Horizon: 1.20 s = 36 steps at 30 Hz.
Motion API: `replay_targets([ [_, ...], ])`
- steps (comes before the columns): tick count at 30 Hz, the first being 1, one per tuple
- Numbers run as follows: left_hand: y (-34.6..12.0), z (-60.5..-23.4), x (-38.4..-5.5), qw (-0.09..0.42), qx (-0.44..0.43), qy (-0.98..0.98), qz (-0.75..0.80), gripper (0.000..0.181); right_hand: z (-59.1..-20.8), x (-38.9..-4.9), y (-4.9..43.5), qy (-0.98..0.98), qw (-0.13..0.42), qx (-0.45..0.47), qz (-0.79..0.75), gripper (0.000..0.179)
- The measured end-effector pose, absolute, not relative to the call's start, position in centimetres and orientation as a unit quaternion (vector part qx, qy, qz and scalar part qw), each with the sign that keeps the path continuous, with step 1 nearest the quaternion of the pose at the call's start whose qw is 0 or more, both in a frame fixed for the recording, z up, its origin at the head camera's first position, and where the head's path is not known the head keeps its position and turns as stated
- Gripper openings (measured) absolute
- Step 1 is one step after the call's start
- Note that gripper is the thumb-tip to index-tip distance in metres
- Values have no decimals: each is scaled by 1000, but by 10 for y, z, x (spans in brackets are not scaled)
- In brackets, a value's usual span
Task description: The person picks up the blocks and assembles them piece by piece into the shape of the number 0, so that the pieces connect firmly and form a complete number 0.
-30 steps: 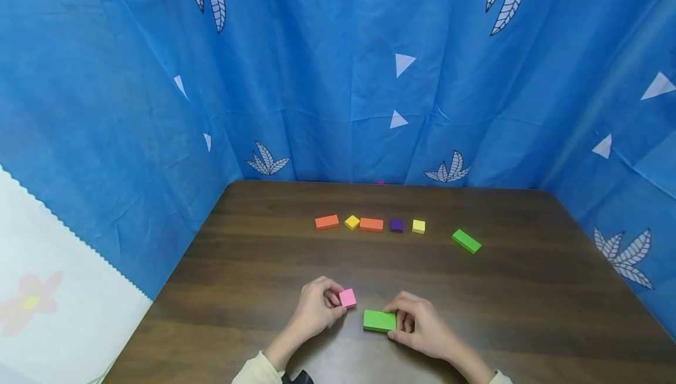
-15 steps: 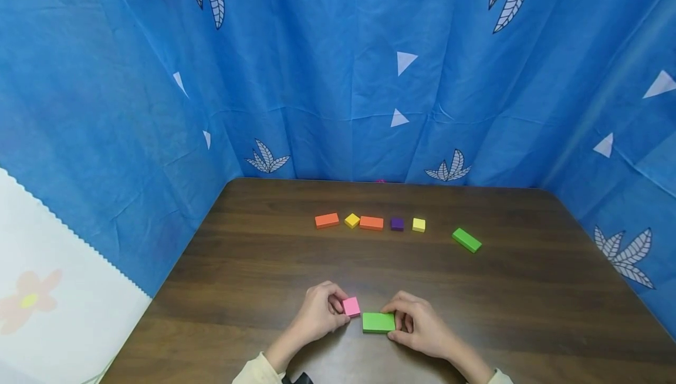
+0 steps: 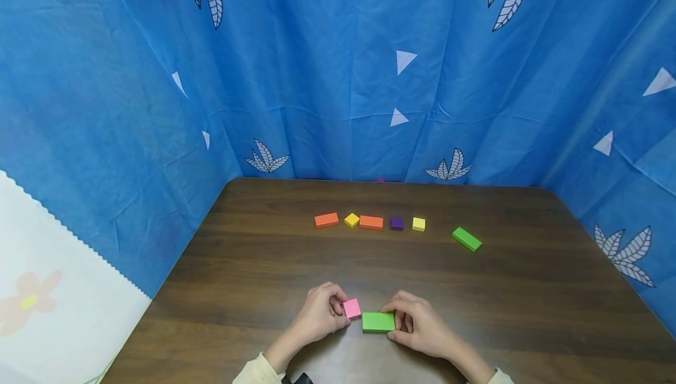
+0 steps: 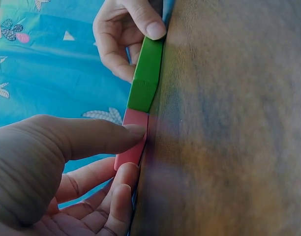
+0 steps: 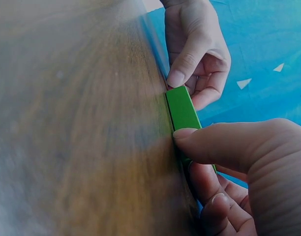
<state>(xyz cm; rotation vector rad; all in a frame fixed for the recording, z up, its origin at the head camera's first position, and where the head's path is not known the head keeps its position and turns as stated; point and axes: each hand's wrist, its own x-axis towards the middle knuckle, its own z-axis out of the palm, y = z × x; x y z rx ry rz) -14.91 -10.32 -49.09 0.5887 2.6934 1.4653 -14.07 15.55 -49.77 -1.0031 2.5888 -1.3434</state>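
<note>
Between thumb and fingers my left hand pinches a small pink block on the near part of the table. Just right of it, my right hand grips the right end of a long green block lying flat. In the head view a very narrow gap shows between the two blocks. The left wrist view has the pink block almost end to end with the green block. From the right wrist, the green block hides most of the pink one.
Across the back of the table lie an orange block, a yellow block, another orange block, a purple block and a pale yellow block. A second green block lies slanted farther right. Blue curtain surrounds the table.
My left hand has brought the pink block right and nearer to me, closing most of the gap to the green block. The right hand and green block have hardly moved.
</note>
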Motion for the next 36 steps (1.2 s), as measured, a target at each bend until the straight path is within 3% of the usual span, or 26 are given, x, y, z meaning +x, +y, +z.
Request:
replay_targets([
  [14, -104, -488, -148, 12, 186, 861, 473, 27, -496, -144, 158, 827, 5, -352, -438, 49],
  [22, -104, -487, -148, 26, 176, 862, 474, 27, -492, -158, 174, 796, 76, -305, -517, 36],
  [27, -105, -488, -146, 25, 178, 860, 478, 27, -491, -174, 187, 800, 94, -257, -534, 38],
  [31, -105, -488, -145, 32, 177, 857, 482, 28, -495, -192, 199, 813, 69, -217, -535, 45],
  [36, -107, -488, -144, 37, 177, 857, 482, 29, -500, -226, 204, 856, -4, -152, -493, 58],
])
